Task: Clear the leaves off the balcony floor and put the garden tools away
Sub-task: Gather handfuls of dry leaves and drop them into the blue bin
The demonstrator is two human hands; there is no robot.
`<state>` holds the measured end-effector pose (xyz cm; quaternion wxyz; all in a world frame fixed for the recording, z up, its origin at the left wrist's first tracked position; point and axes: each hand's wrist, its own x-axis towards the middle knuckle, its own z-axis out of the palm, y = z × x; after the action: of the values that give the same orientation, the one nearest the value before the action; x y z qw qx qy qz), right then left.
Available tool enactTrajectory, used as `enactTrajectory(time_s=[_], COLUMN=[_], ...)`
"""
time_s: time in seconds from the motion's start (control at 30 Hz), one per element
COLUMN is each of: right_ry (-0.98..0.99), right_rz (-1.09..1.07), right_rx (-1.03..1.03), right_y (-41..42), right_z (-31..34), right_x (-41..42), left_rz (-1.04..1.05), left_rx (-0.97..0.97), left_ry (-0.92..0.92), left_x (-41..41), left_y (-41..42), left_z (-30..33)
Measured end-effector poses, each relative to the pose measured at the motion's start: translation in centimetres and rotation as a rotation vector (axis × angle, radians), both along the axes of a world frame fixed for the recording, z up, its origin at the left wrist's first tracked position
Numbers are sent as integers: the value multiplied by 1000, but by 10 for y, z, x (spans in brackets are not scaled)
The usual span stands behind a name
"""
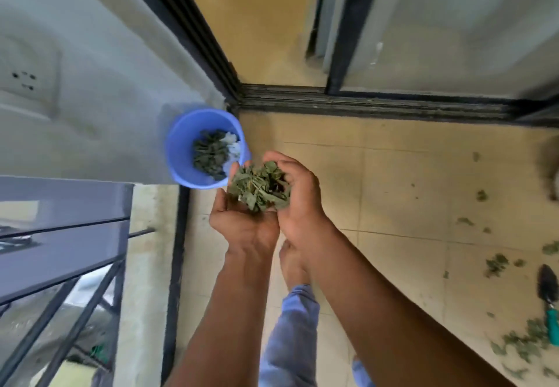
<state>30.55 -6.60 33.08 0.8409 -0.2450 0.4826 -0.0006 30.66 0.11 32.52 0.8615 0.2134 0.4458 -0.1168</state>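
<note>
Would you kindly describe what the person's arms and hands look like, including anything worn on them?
Both forearms are bare, with no sleeves in view. The left hand and right hand wear no gloves, and no rings, watch or bracelets are visible.

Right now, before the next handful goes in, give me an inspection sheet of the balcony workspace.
Surface: tiled balcony floor, leaf scraps scattered over its right side.
Job's things: bunch of leaves cupped in both hands beside the blue bucket, which already holds leaves; loose leaves on the tiles; trowel with a green handle lying among them at right.
Clutter: something pale in the bucket beside the leaves, too blurred to name.
Grippers: left hand and right hand curled together around the bunch.
Cables: nothing seen.
Surroundings: railing at left, sliding door track ahead, wall socket upper left.
</note>
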Motion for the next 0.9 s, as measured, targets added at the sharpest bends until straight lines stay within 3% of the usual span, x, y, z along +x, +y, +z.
enactTrajectory(time_s=[0.2,0.43,0.67,0.9], right_ry=[130,137,140,58], right_rz=[211,269,119,125], right_rx=[159,321,428,416], right_y=[67,90,64,56], right_z=[-27,-31,-29,-44], right_x=[92,134,127,121], left_rz=[21,-13,73,-45], left_rx=[129,-91,174,361], left_ry=[40,9,79,83], left_x=[81,126,125,122], left_y=[77,119,89,81], left_z=[-30,-44,-28,-26])
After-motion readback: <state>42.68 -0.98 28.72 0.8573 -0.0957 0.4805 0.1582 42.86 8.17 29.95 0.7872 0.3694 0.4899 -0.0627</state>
